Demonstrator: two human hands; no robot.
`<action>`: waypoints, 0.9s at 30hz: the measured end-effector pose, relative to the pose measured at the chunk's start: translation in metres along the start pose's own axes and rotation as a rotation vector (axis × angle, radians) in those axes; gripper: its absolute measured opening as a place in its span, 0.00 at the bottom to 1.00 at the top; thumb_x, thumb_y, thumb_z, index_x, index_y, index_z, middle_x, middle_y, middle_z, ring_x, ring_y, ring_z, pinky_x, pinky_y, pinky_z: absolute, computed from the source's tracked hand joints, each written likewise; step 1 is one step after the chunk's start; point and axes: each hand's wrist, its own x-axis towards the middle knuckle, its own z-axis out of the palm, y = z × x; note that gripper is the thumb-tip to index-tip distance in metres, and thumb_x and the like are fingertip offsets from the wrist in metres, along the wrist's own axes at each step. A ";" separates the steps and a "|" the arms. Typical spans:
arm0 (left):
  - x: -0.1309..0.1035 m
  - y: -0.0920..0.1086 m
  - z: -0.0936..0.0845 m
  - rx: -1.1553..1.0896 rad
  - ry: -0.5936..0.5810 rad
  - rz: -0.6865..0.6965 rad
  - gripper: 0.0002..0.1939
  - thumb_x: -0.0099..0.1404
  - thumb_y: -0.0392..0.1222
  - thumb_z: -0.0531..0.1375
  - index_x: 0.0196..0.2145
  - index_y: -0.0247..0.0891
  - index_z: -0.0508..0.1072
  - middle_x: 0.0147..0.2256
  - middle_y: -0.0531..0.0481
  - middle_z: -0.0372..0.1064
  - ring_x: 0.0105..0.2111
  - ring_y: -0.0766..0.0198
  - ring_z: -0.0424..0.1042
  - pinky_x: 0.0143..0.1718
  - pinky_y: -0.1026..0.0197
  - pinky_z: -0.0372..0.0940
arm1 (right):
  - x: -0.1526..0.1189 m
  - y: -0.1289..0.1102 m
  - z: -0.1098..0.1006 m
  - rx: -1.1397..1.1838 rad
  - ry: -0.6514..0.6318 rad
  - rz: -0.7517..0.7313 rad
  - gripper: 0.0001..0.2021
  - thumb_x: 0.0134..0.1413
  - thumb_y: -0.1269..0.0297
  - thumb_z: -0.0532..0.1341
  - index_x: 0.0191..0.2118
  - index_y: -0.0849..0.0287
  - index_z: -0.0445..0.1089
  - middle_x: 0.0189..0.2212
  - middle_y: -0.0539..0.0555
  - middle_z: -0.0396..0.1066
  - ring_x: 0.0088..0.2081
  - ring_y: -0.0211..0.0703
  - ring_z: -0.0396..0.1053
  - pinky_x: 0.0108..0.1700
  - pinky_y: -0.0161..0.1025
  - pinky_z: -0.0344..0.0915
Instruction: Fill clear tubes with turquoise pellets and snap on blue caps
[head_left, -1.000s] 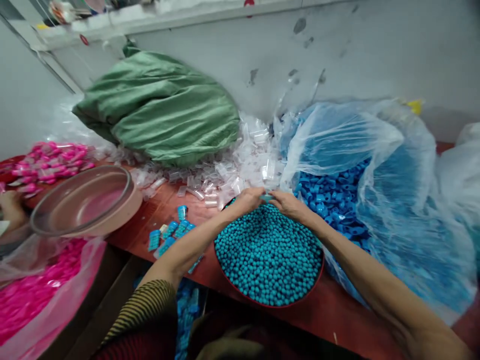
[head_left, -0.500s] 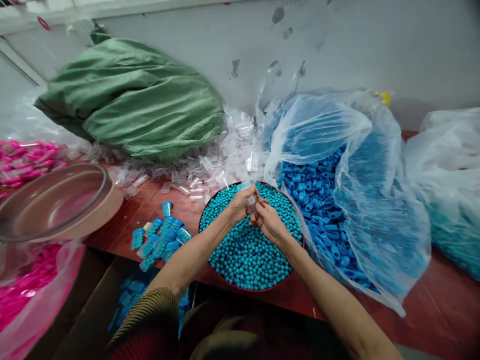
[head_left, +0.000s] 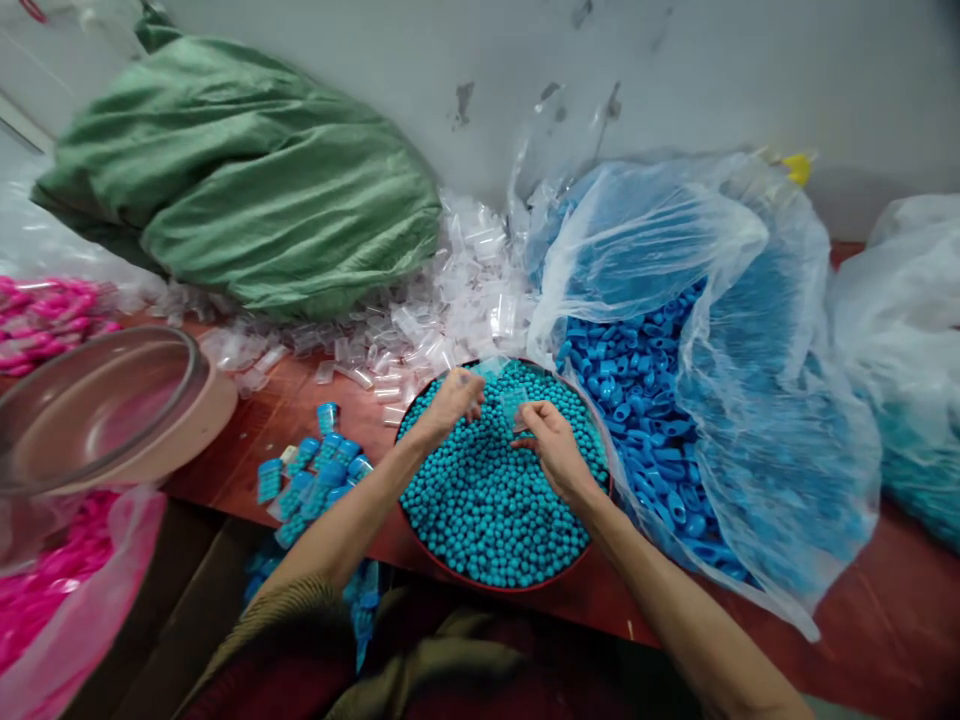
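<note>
Both my hands are over a round red-rimmed tub (head_left: 431, 566) full of small turquoise beads (head_left: 495, 520). My right hand (head_left: 553, 440) pinches a small clear plastic container (head_left: 513, 404) between thumb and fingers, just above the beads. Over the tub's upper left part, my left hand (head_left: 454, 398) has its fingers curled together; what they hold, if anything, is hidden. Another clear piece (head_left: 492, 367) shows by the far rim, between the hands. Left of the tub lies a small pile of bead-filled containers with blue caps (head_left: 328, 418).
Loose clear containers (head_left: 420, 325) are heaped behind the tub, below a green sack (head_left: 255, 180). On the right, a translucent bag (head_left: 780, 400) holds blue plastic pieces (head_left: 645, 400). To the left are a pinkish basin (head_left: 195, 425) and pink pieces (head_left: 45, 320).
My hands were together around a clear container; now they are apart. The left has moved left, while the right keeps a container. The view has shifted slightly.
</note>
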 end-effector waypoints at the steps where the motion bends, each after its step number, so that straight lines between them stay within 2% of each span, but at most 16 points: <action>1: -0.007 -0.008 0.006 0.013 -0.026 0.003 0.31 0.50 0.69 0.58 0.33 0.37 0.60 0.23 0.55 0.64 0.18 0.70 0.63 0.16 0.67 0.55 | 0.001 0.005 0.004 0.010 -0.004 -0.014 0.17 0.43 0.49 0.62 0.31 0.57 0.63 0.25 0.46 0.65 0.26 0.35 0.65 0.25 0.32 0.63; 3: -0.020 -0.023 0.016 0.018 -0.079 -0.008 0.33 0.51 0.72 0.55 0.36 0.37 0.60 0.24 0.56 0.62 0.20 0.70 0.62 0.20 0.66 0.58 | -0.002 0.016 0.010 -0.005 -0.021 -0.022 0.16 0.46 0.48 0.60 0.30 0.57 0.63 0.19 0.44 0.61 0.21 0.34 0.59 0.22 0.32 0.58; 6: -0.032 -0.036 0.026 0.161 0.013 -0.044 0.31 0.48 0.65 0.62 0.36 0.36 0.59 0.26 0.57 0.60 0.25 0.71 0.62 0.25 0.67 0.60 | -0.012 0.029 0.012 -0.125 -0.055 -0.094 0.14 0.51 0.50 0.56 0.29 0.56 0.62 0.15 0.43 0.59 0.18 0.35 0.56 0.22 0.33 0.56; 8: -0.038 -0.036 0.026 0.270 0.083 -0.074 0.29 0.46 0.57 0.67 0.35 0.36 0.59 0.27 0.58 0.59 0.26 0.72 0.61 0.26 0.68 0.59 | -0.020 0.031 0.010 -0.270 -0.096 -0.182 0.11 0.53 0.54 0.54 0.29 0.57 0.63 0.16 0.44 0.60 0.19 0.36 0.58 0.24 0.34 0.56; 9: -0.040 -0.033 0.025 0.297 0.083 -0.083 0.28 0.47 0.55 0.67 0.35 0.36 0.59 0.27 0.58 0.59 0.26 0.72 0.61 0.27 0.68 0.58 | -0.024 0.031 0.008 -0.350 -0.124 -0.220 0.11 0.54 0.56 0.53 0.28 0.57 0.64 0.16 0.45 0.60 0.20 0.37 0.59 0.24 0.34 0.57; 12: -0.048 -0.023 0.018 0.368 -0.010 -0.062 0.23 0.50 0.54 0.65 0.33 0.36 0.60 0.25 0.58 0.60 0.25 0.70 0.63 0.26 0.66 0.58 | -0.028 0.020 0.002 -0.599 -0.250 -0.306 0.13 0.57 0.64 0.48 0.27 0.57 0.67 0.18 0.47 0.65 0.22 0.38 0.63 0.29 0.35 0.59; 14: -0.050 -0.020 0.010 0.506 -0.025 0.026 0.20 0.51 0.53 0.64 0.31 0.36 0.62 0.26 0.55 0.62 0.28 0.66 0.65 0.29 0.64 0.60 | -0.020 0.009 -0.004 -0.802 -0.282 -0.358 0.15 0.58 0.66 0.47 0.29 0.57 0.70 0.23 0.49 0.70 0.27 0.39 0.67 0.34 0.35 0.61; 16: -0.051 -0.023 0.000 0.698 0.030 0.162 0.17 0.53 0.50 0.64 0.33 0.36 0.66 0.32 0.51 0.65 0.34 0.62 0.67 0.36 0.60 0.63 | 0.000 -0.004 -0.011 -1.051 -0.134 -0.373 0.14 0.59 0.64 0.49 0.33 0.58 0.71 0.30 0.52 0.74 0.34 0.42 0.70 0.38 0.36 0.61; 18: -0.049 -0.032 -0.009 0.885 0.064 0.278 0.16 0.56 0.45 0.63 0.40 0.37 0.67 0.38 0.48 0.66 0.40 0.59 0.67 0.44 0.56 0.63 | 0.027 -0.013 -0.019 -1.315 0.127 -0.335 0.13 0.60 0.62 0.51 0.39 0.59 0.72 0.37 0.57 0.74 0.40 0.46 0.70 0.40 0.38 0.60; 20: -0.047 -0.043 -0.016 1.043 0.017 0.328 0.15 0.58 0.42 0.61 0.42 0.37 0.66 0.40 0.46 0.65 0.43 0.56 0.66 0.46 0.53 0.63 | 0.056 -0.015 -0.026 -1.517 0.293 -0.268 0.14 0.60 0.61 0.52 0.42 0.62 0.70 0.41 0.61 0.73 0.42 0.49 0.69 0.38 0.39 0.60; 23: -0.044 -0.055 -0.021 1.168 -0.092 0.338 0.11 0.60 0.42 0.60 0.39 0.36 0.65 0.38 0.45 0.66 0.41 0.55 0.65 0.45 0.51 0.64 | 0.085 -0.008 -0.034 -1.629 0.366 -0.226 0.14 0.60 0.59 0.53 0.43 0.62 0.69 0.42 0.61 0.71 0.40 0.48 0.69 0.35 0.38 0.58; 25: -0.044 -0.058 -0.022 1.174 -0.127 0.357 0.11 0.60 0.42 0.59 0.39 0.36 0.65 0.38 0.44 0.66 0.41 0.54 0.65 0.45 0.49 0.65 | 0.093 -0.001 -0.038 -1.608 0.373 -0.248 0.12 0.59 0.59 0.54 0.42 0.60 0.69 0.41 0.59 0.72 0.40 0.47 0.69 0.33 0.37 0.56; 27: -0.044 -0.059 -0.022 1.159 -0.127 0.403 0.13 0.60 0.42 0.60 0.39 0.35 0.65 0.43 0.40 0.65 0.46 0.51 0.65 0.48 0.47 0.64 | 0.093 0.005 -0.040 -1.584 0.383 -0.296 0.11 0.59 0.60 0.54 0.41 0.59 0.69 0.39 0.57 0.72 0.39 0.45 0.68 0.32 0.37 0.55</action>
